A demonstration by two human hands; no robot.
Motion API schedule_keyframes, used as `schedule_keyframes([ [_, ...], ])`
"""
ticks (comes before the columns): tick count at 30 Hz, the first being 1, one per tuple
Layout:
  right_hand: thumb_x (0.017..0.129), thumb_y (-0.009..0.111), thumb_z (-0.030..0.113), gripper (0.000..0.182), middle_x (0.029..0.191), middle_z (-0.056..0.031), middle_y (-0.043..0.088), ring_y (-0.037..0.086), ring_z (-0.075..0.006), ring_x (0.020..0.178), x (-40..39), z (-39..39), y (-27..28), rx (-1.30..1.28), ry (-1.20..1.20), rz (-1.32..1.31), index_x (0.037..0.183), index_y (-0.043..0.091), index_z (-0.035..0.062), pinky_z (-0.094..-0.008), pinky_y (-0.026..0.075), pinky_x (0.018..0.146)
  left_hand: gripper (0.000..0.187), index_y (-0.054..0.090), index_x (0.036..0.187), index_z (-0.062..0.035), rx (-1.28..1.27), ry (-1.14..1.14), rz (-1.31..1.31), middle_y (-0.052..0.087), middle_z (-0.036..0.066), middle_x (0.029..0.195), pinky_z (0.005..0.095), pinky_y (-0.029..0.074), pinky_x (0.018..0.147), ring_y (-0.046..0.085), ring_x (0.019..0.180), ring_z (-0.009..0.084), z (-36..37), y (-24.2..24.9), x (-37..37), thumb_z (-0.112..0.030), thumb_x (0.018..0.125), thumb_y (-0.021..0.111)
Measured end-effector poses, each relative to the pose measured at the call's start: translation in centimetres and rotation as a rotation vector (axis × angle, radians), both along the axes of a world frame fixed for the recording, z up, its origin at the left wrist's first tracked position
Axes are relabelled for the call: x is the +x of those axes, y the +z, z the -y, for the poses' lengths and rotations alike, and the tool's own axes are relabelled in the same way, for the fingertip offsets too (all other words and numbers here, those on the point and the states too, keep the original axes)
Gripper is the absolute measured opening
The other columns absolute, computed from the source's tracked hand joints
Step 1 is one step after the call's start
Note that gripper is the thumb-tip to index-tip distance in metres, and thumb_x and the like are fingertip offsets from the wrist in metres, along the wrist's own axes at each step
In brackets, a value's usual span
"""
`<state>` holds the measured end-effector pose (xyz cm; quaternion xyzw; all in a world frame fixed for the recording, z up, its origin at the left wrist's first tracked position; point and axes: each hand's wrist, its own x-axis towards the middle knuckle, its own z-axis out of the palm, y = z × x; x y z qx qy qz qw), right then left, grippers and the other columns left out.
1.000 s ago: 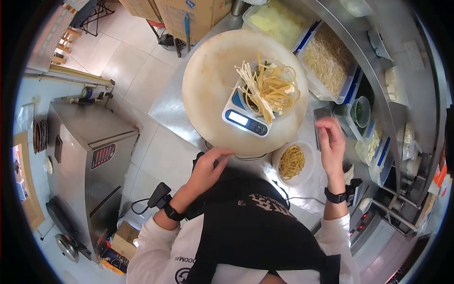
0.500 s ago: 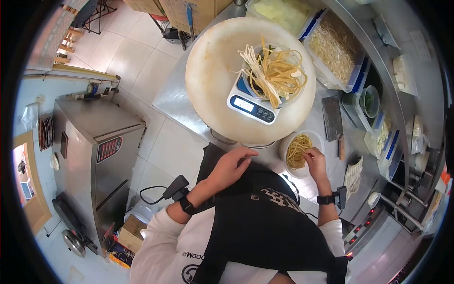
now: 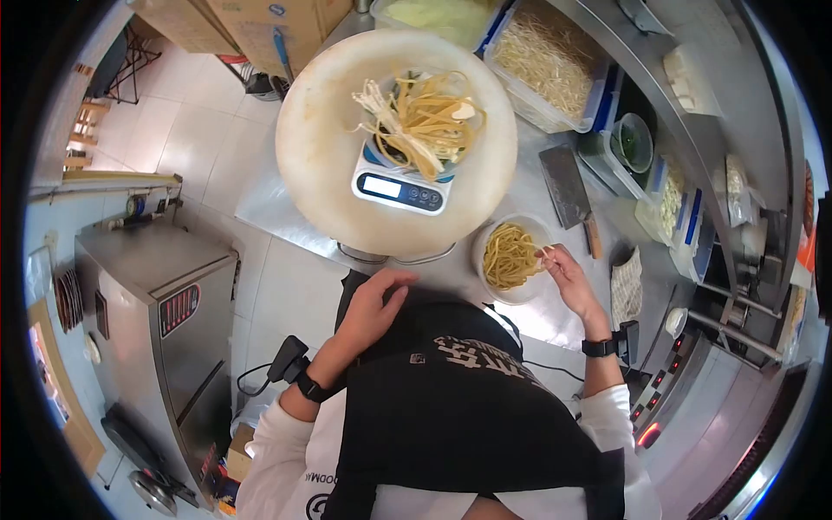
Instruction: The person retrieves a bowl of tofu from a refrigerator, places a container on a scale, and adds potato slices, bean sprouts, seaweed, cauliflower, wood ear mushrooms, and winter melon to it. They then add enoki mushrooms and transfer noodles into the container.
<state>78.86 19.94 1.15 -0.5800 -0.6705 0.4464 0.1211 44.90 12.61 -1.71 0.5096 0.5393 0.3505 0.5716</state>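
My right hand [image 3: 568, 276] is at the right rim of a white bowl [image 3: 487, 282], fingers pinched on a thin, pale noodle-like strip [image 3: 544, 252]. Yellow noodle-like strips [image 3: 510, 256] fill the bowl. In front of my apron hovers my left hand [image 3: 378, 305], empty, its thumb apart from the fingers. Ahead, a digital kitchen scale [image 3: 399, 189] sits on a round cutting board [image 3: 316, 147]. On the scale is a clear bowl heaped with enoki mushrooms [image 3: 381, 108], wide yellow strips [image 3: 446, 113] and dark greens; its contents cover most of it.
A cleaver [image 3: 565, 186] lies on the steel counter [image 3: 260, 204] right of the board. Beyond it stand a tub of bean sprouts [image 3: 542, 65] and several other food tubs. A folded cloth [image 3: 626, 286] is at the right. A steel cabinet [image 3: 156, 260] stands on the left.
The camera view has shifted, so the board and scale appear further left. My right hand has drawn from inside the bowl to its right rim, with a strip pinched. My left hand stays empty.
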Motion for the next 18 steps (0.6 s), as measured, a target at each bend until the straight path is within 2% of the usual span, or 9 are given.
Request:
schedule_keyframes([
  [1, 0.094, 0.041, 0.023, 0.023, 0.074, -0.0022, 0.051, 0.051, -0.0175, 0.082, -0.2, -0.2, 0.8, 0.005, -0.010, 0.002, 0.090, 0.053, 0.0037, -0.0279, 0.036, 0.086, 0.022, 0.058, 0.103, -0.0038, 0.005, -0.010, 0.002, 0.060, 0.011, 0.097, 0.0289, 0.046, 0.078, 0.059, 0.089, 0.0219, -0.1, 0.1, 0.1, -0.002, 0.082, 0.051],
  [3, 0.094, 0.040, 0.018, 0.018, 0.069, -0.0020, 0.049, 0.051, -0.0174, 0.078, -0.3, -0.7, 2.2, -0.105, -0.235, -0.405, 0.084, 0.048, 0.0043, -0.0294, 0.039, 0.082, 0.022, 0.058, 0.103, -0.0037, -0.014, -0.033, -0.016, 0.060, 0.011, 0.097, 0.0289, 0.046, 0.077, 0.059, 0.089, 0.0222, -0.2, 0.3, 0.3, -0.002, 0.082, 0.052],
  [7, 0.095, 0.039, 0.021, 0.021, 0.070, -0.0033, 0.050, 0.052, -0.0160, 0.076, -0.6, -2.2, 6.3, -0.157, -0.180, -0.477, 0.084, 0.047, 0.0052, -0.0302, 0.041, 0.079, 0.022, 0.058, 0.103, -0.0041, -0.019, -0.078, -0.042, 0.060, 0.011, 0.097, 0.0294, 0.046, 0.077, 0.058, 0.089, 0.0229, -0.5, 1.0, 0.6, -0.003, 0.082, 0.052],
  [11, 0.094, 0.040, 0.024, 0.021, 0.070, -0.0039, 0.050, 0.052, -0.0150, 0.075, -5.2, -5.6, 11.9, 0.046, -0.124, -0.558, 0.085, 0.046, 0.0052, -0.0301, 0.041, 0.077, 0.021, 0.058, 0.103, -0.0048, 0.008, -0.084, -0.054, 0.060, 0.011, 0.097, 0.0307, 0.046, 0.077, 0.058, 0.089, 0.0244, -0.3, 1.1, 0.4, -0.005, 0.083, 0.052],
  [13, 0.094, 0.040, 0.023, 0.020, 0.074, -0.0049, 0.050, 0.052, -0.0154, 0.076, -8.5, -7.7, 14.6, 0.193, -0.023, -0.719, 0.086, 0.046, 0.0050, -0.0300, 0.041, 0.078, 0.021, 0.058, 0.104, -0.0045, -0.011, -0.102, -0.041, 0.060, 0.011, 0.098, 0.0308, 0.046, 0.077, 0.058, 0.090, 0.0249, -0.2, 1.1, 0.3, -0.006, 0.083, 0.052],
  [14, 0.094, 0.040, 0.023, 0.020, 0.074, -0.0049, 0.050, 0.052, -0.0154, 0.076, -10.1, -8.7, 15.5, 0.194, -0.012, -0.720, 0.086, 0.046, 0.0050, -0.0300, 0.041, 0.078, 0.022, 0.057, 0.104, -0.0044, 0.018, -0.109, -0.052, 0.059, 0.011, 0.099, 0.0310, 0.046, 0.077, 0.058, 0.091, 0.0251, -0.2, 1.0, 0.2, -0.005, 0.083, 0.052],
  [16, 0.094, 0.040, 0.021, 0.018, 0.079, -0.0059, 0.051, 0.052, -0.0163, 0.077, -13.3, -10.5, 16.5, 0.357, 0.062, -0.909, 0.089, 0.045, 0.0050, -0.0298, 0.040, 0.077, 0.022, 0.057, 0.105, -0.0038, 0.008, -0.098, -0.045, 0.059, 0.011, 0.100, 0.0302, 0.045, 0.081, 0.057, 0.093, 0.0233, -0.3, 1.2, -0.2, -0.005, 0.084, 0.051],
  [18, 0.094, 0.040, 0.021, 0.018, 0.081, -0.0049, 0.051, 0.051, -0.0158, 0.078, -16.4, -12.1, 15.6, 0.391, 0.044, -0.910, 0.089, 0.046, 0.0054, -0.0304, 0.040, 0.078, 0.021, 0.057, 0.105, -0.0033, -0.002, -0.083, -0.034, 0.058, 0.010, 0.101, 0.0293, 0.043, 0.084, 0.057, 0.095, 0.0216, -0.3, 1.3, -0.7, -0.004, 0.084, 0.050],
])
